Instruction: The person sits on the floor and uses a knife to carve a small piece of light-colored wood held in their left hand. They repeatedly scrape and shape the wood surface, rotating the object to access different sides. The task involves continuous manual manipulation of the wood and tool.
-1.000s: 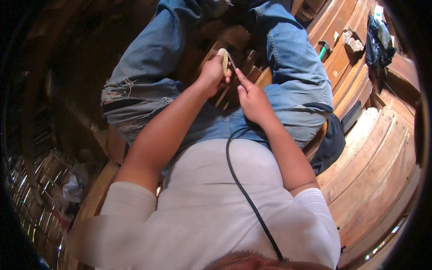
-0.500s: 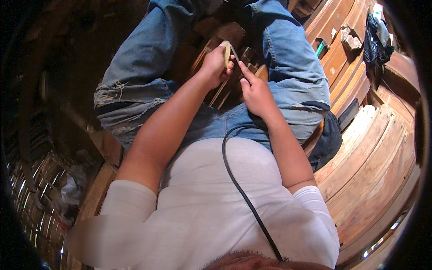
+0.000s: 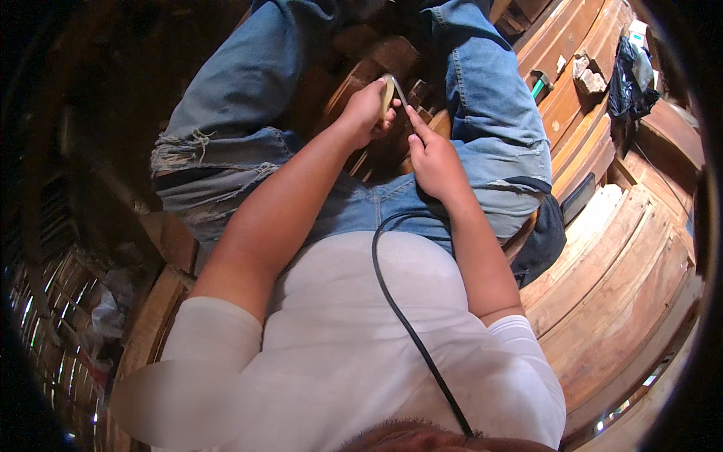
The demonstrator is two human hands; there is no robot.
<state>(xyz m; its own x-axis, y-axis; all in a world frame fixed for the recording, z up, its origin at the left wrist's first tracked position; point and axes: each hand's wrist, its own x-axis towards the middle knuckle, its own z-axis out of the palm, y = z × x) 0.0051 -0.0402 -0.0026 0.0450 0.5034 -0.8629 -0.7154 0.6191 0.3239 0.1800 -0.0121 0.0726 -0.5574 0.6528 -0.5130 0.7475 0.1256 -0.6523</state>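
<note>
Left fingers (image 3: 391, 114) clamp a pale piece (image 3: 387, 98), long axis running forward; right fingers (image 3: 418, 126) grip a tool (image 3: 400, 92) slanting forward-left.

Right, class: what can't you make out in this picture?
All in the head view:
Near end of the thin tool: hidden by the right hand.
Surface detail on the pale curved piece: too small.
Anything inside the black bag: hidden by its sides.

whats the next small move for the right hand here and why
Probably a short, light stroke of the thin metal tool along the pale curved piece: the left hand grips the piece, and the right hand, index finger extended, points the tool toward the piece's upper end.
</note>
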